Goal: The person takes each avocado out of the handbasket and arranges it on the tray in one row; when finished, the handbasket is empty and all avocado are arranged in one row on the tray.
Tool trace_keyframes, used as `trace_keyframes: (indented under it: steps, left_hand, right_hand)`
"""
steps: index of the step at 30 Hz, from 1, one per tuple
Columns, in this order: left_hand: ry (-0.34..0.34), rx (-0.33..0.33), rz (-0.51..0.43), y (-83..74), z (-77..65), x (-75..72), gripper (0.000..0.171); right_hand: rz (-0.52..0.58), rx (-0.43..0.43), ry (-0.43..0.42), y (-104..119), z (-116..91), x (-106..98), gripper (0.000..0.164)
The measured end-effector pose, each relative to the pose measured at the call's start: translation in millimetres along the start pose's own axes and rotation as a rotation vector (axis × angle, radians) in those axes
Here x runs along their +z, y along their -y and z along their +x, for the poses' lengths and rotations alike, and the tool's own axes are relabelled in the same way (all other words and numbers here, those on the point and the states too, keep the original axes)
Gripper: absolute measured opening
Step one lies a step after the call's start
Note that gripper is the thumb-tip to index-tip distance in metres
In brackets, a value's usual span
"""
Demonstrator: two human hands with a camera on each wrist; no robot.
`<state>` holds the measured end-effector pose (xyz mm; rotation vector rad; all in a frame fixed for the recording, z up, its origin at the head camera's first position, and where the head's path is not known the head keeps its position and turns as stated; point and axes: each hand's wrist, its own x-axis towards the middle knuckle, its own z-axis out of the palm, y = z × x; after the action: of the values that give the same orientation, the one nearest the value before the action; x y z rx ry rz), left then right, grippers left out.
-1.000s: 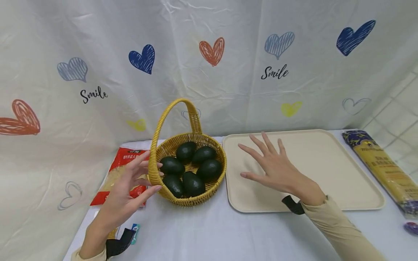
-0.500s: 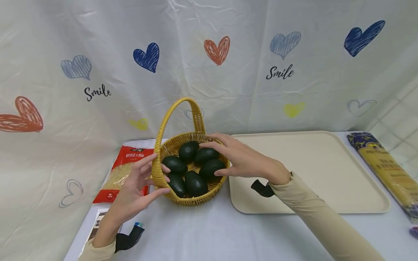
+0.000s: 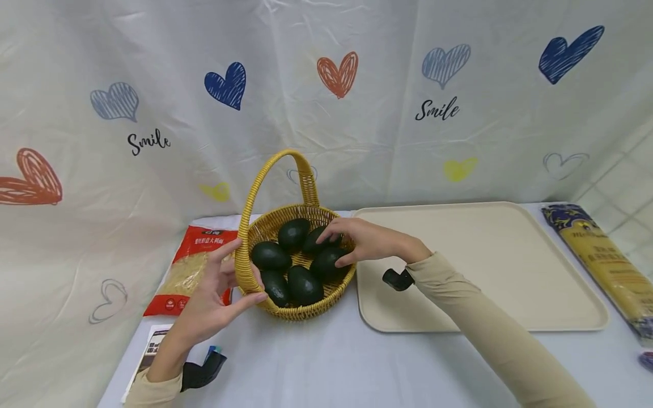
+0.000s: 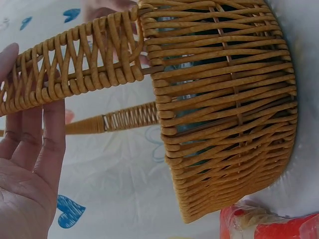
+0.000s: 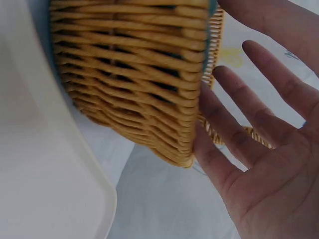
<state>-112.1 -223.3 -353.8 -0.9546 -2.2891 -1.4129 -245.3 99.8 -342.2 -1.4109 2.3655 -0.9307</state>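
A yellow wicker basket (image 3: 306,313) with a tall handle (image 3: 251,209) stands left of centre in the head view. Several dark green avocados (image 3: 304,286) lie inside it. My left hand (image 3: 209,303) holds the near foot of the handle, fingers behind it and thumb in front; in the left wrist view these fingers (image 4: 52,134) show behind the woven strip. Over the basket's right rim reaches my right hand (image 3: 369,238), fingers spread and slightly bent above the right-hand avocados (image 3: 326,266). Its thumb is at the nearer one; whether it touches is unclear. The right wrist view shows its fingers (image 5: 264,114) apart.
Right of the basket lies a beige tray (image 3: 479,272). A yellow spaghetti bag (image 3: 602,260) borders its far side, with a purple item (image 3: 647,360) nearer. A red pasta bag (image 3: 186,277) and a white printed packet (image 3: 153,345) lie at the left.
My right hand has moved left from above the tray to over the avocados, its fingers now bending downward. The left hand stays at the handle.
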Motion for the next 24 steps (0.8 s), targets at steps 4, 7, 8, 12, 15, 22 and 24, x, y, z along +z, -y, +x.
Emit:
trace_keyframes:
  steps: [4, 7, 8, 12, 15, 22, 24]
  left_hand:
    - [0.0, 0.014, 0.021, -0.1, -0.4, 1.4, 0.11]
    - [-0.003, 0.035, 0.045, 0.5, -0.4, 1.9, 0.112]
    - [-0.007, 0.039, 0.057, 0.8, -0.6, 1.9, 0.112]
    - [-0.023, 0.037, 0.096, 0.8, -1.5, 1.9, 0.112]
    - [-0.021, 0.02, 0.117, 0.3, -1.8, 1.8, 0.112]
    - [-0.005, -0.008, 0.142, -1.9, -0.4, 0.4, 0.112]
    - [0.0, -0.002, 0.14, -2.8, 0.2, -0.5, 0.111]
  right_hand:
    - [-0.007, 0.016, 0.043, -1, 3, 2, 0.046]
    - [-0.023, 0.038, 0.089, -1, 8, 4, 0.044]
    - [-0.03, 0.046, 0.103, 0, 10, 4, 0.044]
    - [-0.066, 0.054, 0.15, 0, 18, 5, 0.043]
    - [-0.085, 0.053, 0.168, -1, 20, 4, 0.043]
    - [-0.139, 0.062, 0.182, 1, 22, 4, 0.044]
    - [-0.162, 0.074, 0.202, 3, 24, 4, 0.045]
